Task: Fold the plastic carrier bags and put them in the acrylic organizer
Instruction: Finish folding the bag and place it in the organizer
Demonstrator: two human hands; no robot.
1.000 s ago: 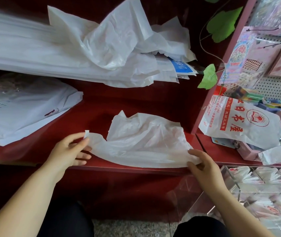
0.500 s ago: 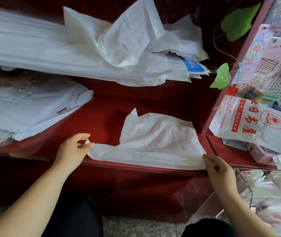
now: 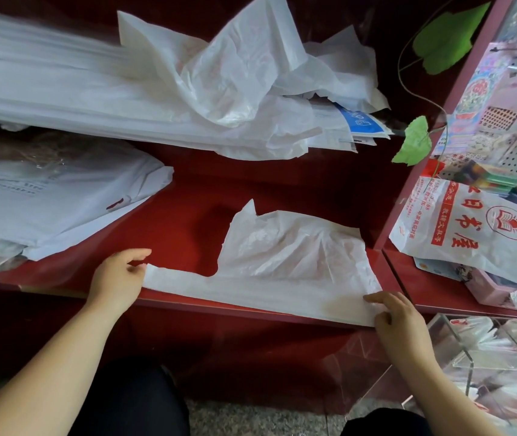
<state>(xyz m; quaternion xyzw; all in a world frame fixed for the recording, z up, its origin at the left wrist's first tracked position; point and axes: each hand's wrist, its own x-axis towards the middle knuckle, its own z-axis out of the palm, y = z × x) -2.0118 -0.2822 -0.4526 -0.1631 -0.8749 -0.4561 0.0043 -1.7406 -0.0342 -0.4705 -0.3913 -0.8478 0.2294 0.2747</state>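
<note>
Plastic carrier bag [image 3: 295, 262] pinched at opposite ends by left hand [image 3: 119, 275] and right hand [image 3: 398, 316].

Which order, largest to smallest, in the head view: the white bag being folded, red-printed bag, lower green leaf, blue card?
1. white bag
2. red-printed bag, cut off by the frame edge
3. lower green leaf and blue card: look alike, card partly covered
</note>
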